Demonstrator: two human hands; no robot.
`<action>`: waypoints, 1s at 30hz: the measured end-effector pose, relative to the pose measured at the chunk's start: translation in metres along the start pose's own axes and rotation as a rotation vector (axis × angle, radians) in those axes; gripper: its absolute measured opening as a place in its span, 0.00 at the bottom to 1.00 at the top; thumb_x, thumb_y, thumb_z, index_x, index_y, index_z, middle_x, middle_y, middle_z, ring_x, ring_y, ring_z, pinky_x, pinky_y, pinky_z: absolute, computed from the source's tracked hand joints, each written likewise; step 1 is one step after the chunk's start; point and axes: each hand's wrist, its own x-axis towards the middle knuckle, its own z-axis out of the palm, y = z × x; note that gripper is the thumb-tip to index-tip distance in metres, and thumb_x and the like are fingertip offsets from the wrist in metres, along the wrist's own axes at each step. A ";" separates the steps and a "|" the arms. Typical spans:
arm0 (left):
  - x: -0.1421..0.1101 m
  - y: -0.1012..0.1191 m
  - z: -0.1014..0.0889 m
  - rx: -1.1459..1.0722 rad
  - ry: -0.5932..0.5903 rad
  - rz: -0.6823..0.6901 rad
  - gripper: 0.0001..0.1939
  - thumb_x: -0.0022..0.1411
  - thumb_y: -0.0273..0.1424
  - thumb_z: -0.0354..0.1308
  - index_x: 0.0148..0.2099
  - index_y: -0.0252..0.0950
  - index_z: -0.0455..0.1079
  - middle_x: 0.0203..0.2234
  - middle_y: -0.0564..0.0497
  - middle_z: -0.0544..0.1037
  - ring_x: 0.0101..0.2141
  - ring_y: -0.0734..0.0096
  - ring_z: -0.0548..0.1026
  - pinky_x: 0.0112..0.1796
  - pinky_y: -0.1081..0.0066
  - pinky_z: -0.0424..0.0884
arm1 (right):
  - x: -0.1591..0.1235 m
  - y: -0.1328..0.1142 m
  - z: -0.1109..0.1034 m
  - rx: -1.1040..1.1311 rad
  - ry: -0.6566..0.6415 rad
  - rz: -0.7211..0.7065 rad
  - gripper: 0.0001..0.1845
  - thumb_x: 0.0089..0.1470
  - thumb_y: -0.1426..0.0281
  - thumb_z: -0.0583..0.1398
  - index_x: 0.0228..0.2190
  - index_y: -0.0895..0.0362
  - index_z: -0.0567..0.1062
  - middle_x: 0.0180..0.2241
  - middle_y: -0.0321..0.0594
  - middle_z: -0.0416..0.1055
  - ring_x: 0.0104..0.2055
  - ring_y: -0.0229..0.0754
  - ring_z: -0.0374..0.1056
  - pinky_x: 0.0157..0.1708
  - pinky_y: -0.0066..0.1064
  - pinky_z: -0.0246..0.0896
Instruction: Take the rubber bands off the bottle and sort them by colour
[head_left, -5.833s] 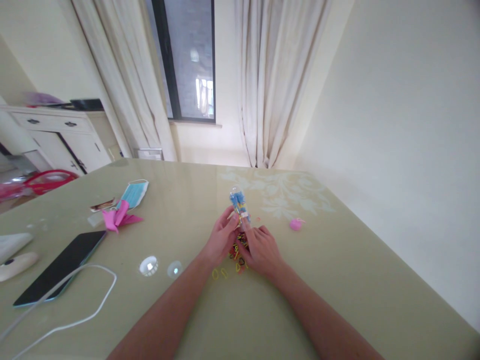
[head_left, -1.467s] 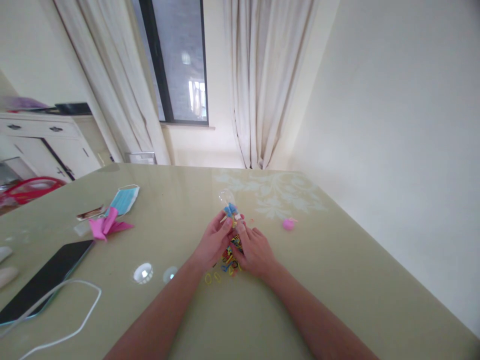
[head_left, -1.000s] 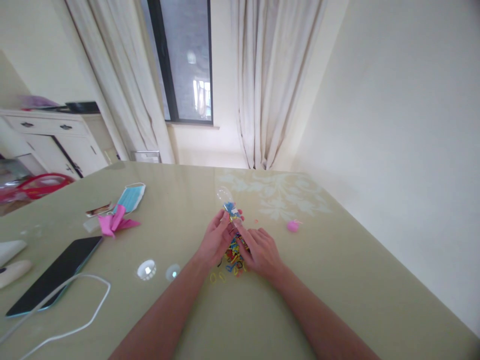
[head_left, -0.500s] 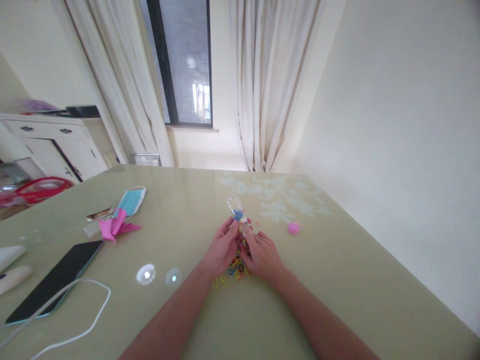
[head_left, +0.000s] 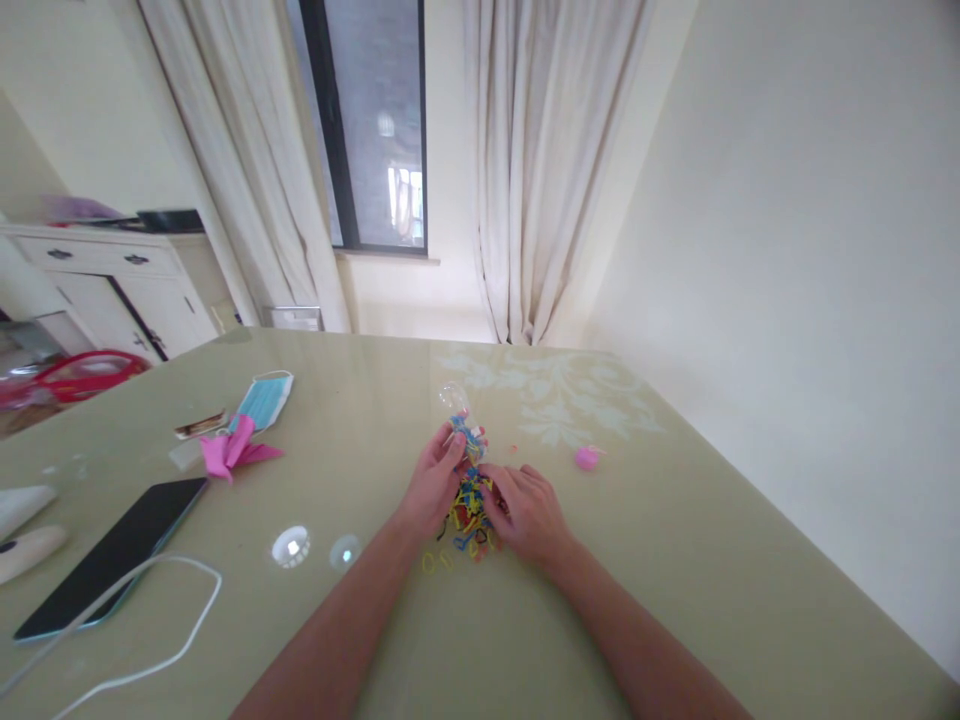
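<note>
Partly hidden: clear container behind left hand | bands overlapping, uncountable

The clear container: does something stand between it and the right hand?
Nothing visible does. The left hand holds the clear container; the right hand is close to its near end, at the colourful bands.

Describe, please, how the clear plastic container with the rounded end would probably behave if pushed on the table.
The clear plastic container with the rounded end, in the left hand, might well roll, given its rounded shape. It looks light, holding what seem only small blue and yellow bands. Its smooth, shiny wall may prove slippery.
</note>
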 end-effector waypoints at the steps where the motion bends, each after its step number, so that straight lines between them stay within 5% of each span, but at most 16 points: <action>1: 0.000 -0.001 0.000 0.005 0.006 0.006 0.29 0.55 0.41 0.74 0.57 0.41 0.74 0.43 0.48 0.84 0.42 0.67 0.81 0.46 0.68 0.74 | 0.000 0.001 0.000 -0.017 -0.012 -0.009 0.15 0.68 0.71 0.54 0.54 0.58 0.74 0.35 0.42 0.80 0.32 0.43 0.74 0.36 0.36 0.60; 5: -0.002 -0.001 0.003 -0.005 0.000 0.030 0.28 0.58 0.40 0.72 0.59 0.43 0.73 0.44 0.50 0.83 0.43 0.70 0.81 0.48 0.70 0.74 | -0.001 0.000 0.002 -0.059 -0.074 -0.029 0.27 0.69 0.72 0.53 0.67 0.59 0.61 0.37 0.44 0.81 0.36 0.45 0.74 0.38 0.37 0.59; 8: -0.008 -0.002 0.008 -0.012 -0.080 -0.021 0.27 0.59 0.40 0.71 0.59 0.44 0.73 0.44 0.49 0.83 0.45 0.66 0.81 0.50 0.66 0.74 | -0.001 -0.003 0.007 -0.065 -0.118 0.006 0.32 0.67 0.70 0.55 0.68 0.63 0.56 0.42 0.48 0.81 0.40 0.48 0.75 0.41 0.39 0.61; 13: -0.014 -0.007 0.013 0.003 -0.131 -0.044 0.22 0.58 0.37 0.72 0.55 0.42 0.77 0.46 0.48 0.83 0.47 0.65 0.80 0.52 0.67 0.74 | 0.000 -0.004 0.011 -0.086 -0.164 0.066 0.22 0.65 0.70 0.58 0.58 0.63 0.67 0.40 0.49 0.81 0.40 0.50 0.75 0.41 0.39 0.61; 22: -0.003 0.004 0.003 -0.099 -0.013 0.009 0.25 0.59 0.36 0.72 0.58 0.42 0.74 0.43 0.50 0.83 0.38 0.73 0.79 0.42 0.72 0.75 | 0.000 -0.001 0.002 -0.018 -0.058 -0.054 0.19 0.67 0.71 0.56 0.58 0.59 0.69 0.41 0.47 0.80 0.39 0.48 0.75 0.40 0.39 0.61; 30: -0.001 0.007 -0.004 0.271 -0.055 0.133 0.29 0.61 0.40 0.70 0.63 0.45 0.71 0.44 0.51 0.82 0.42 0.71 0.78 0.45 0.71 0.73 | 0.000 0.000 -0.003 0.044 0.034 -0.030 0.07 0.68 0.71 0.56 0.41 0.56 0.75 0.31 0.40 0.77 0.31 0.43 0.71 0.36 0.36 0.58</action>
